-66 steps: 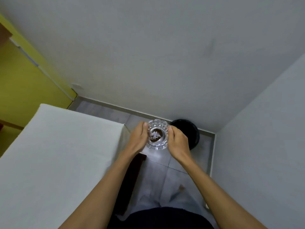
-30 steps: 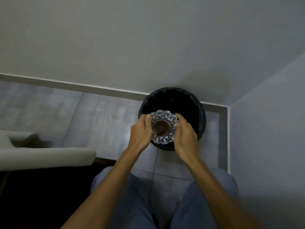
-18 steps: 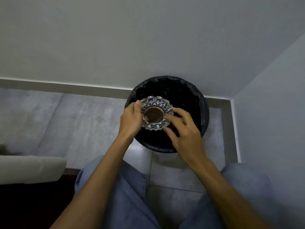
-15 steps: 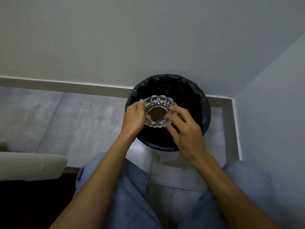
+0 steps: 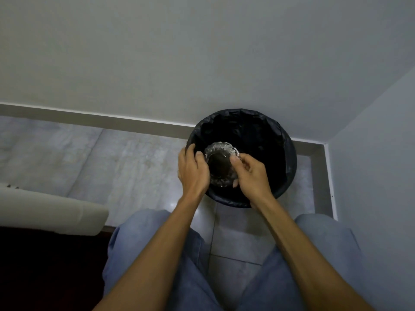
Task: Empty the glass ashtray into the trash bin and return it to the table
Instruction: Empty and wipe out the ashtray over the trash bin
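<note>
- Knees [image 5: 143, 261] in blue-grey trousers are filling the bottom of the view, one on each side of a strip of grey floor tile [image 5: 233, 239].
- Forearms are reaching forward from between the knees, converging over the bin.
- Table edge [image 5: 51, 212], pale and rounded, is jutting in from the left, with dark shadow lying beneath it.
- Left hand [image 5: 193, 169] is gripping the near-left side of the glass ashtray, fingers curling over its rim.
- Right hand [image 5: 251, 173] is pinching the ashtray's right side, thumb pressing on the facing surface.
- Glass ashtray [image 5: 221, 167], cut-glass with a scalloped edge, is being held tipped over the bin's opening, its dark round centre facing the camera; which face this is cannot be told.
- Trash bin [image 5: 283, 158], round and lined with a black bag, is standing on the floor in the corner, directly below the ashtray.
- Skirting [image 5: 101, 120] is running along the foot of the pale wall [image 5: 202, 52] beyond.
</note>
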Available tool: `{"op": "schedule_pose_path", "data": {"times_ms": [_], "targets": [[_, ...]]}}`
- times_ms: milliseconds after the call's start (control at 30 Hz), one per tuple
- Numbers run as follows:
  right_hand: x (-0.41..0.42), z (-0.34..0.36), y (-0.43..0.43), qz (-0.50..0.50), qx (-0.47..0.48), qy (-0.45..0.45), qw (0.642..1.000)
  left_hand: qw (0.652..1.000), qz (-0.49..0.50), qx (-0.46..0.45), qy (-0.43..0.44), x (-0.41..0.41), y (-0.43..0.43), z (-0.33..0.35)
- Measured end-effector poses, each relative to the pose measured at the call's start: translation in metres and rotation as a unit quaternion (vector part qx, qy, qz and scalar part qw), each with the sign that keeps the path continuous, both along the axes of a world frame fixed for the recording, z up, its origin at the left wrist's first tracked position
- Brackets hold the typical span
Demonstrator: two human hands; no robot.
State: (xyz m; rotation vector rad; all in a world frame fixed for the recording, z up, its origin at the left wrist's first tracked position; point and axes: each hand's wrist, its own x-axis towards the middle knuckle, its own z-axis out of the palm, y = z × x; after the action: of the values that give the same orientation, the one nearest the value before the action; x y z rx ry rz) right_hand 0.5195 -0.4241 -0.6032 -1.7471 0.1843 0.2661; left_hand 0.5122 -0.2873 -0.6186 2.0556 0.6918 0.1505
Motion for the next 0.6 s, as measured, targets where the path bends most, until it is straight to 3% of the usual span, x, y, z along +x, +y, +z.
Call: {"op": "schedule_pose_path", "data": {"times_ms": [167,367,600], "targets": [[0.009,-0.009,0.011,-0.016,0.069,0.146,0.987,0.999,0.002,0.005,-0.044,-0.013,-0.006,-0.013],[0.012,-0.012,0.019,-0.086,0.094,0.163,0.978,0.995,-0.051,0.064,-0.059,-0.015,-0.003,-0.023],[0.008,-0.010,0.019,-0.125,0.072,0.172,0.974,0.995,-0.049,0.059,-0.061,-0.017,-0.008,-0.022]]}}
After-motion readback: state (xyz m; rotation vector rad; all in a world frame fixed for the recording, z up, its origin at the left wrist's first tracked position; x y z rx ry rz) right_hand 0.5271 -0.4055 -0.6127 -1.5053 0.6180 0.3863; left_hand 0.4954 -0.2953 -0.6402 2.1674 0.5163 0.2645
